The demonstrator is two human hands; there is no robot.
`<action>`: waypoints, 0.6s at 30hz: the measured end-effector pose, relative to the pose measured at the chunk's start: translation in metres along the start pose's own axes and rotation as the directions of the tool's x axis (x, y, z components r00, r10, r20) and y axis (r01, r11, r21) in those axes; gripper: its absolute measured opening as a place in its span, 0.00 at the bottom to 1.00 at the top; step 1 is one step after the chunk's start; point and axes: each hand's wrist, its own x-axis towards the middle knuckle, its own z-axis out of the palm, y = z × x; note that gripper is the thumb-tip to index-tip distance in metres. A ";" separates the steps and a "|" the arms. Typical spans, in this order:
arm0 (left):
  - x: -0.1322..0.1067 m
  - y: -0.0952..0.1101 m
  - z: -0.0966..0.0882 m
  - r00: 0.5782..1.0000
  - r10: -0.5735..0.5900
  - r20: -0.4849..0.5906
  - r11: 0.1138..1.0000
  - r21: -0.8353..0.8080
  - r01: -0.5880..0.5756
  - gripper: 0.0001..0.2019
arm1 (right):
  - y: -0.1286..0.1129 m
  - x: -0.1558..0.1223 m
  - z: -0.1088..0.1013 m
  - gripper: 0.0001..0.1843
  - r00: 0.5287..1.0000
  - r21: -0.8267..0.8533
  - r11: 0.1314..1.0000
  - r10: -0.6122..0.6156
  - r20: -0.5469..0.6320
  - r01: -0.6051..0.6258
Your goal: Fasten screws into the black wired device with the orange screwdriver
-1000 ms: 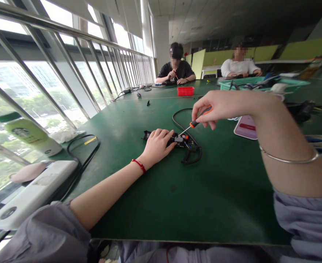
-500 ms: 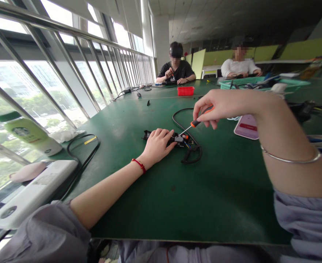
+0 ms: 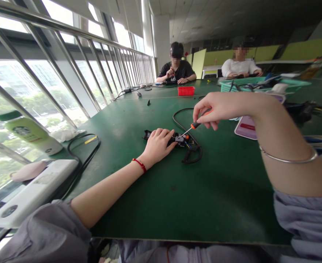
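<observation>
My left hand (image 3: 157, 145) lies over a small black device (image 3: 177, 139) on the green table (image 3: 161, 190), fingers curled round it and pressing it down. Part of the device is hidden under the palm. My right hand (image 3: 218, 109) pinches an orange-handled screwdriver (image 3: 197, 124). Its thin metal shaft slants down left, and the tip rests on the device's exposed end by the coloured wires. A black cable (image 3: 189, 148) loops from the device toward the far side.
A pink phone (image 3: 245, 128) lies right of my right hand. A white box (image 3: 31, 191), a green-capped bottle (image 3: 30, 136) and a black cord (image 3: 81, 153) sit at the left edge by the railing. A red tray (image 3: 186, 91), a teal basket (image 3: 259, 83) and two seated people are beyond.
My right hand and the screwdriver have shifted only slightly, the handle a little lower. My left hand stays on the device.
</observation>
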 end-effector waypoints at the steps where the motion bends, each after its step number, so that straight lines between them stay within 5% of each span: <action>1: 0.000 0.000 0.000 1.000 -0.002 0.000 1.000 0.002 0.002 0.22 | 0.000 -0.001 -0.001 0.12 1.000 0.000 1.000 0.001 -0.009 -0.001; 18: 0.001 0.002 0.000 1.000 -0.005 0.009 1.000 0.021 0.004 0.22 | -0.002 0.003 0.003 0.15 0.996 -0.030 0.998 0.060 -0.066 -0.062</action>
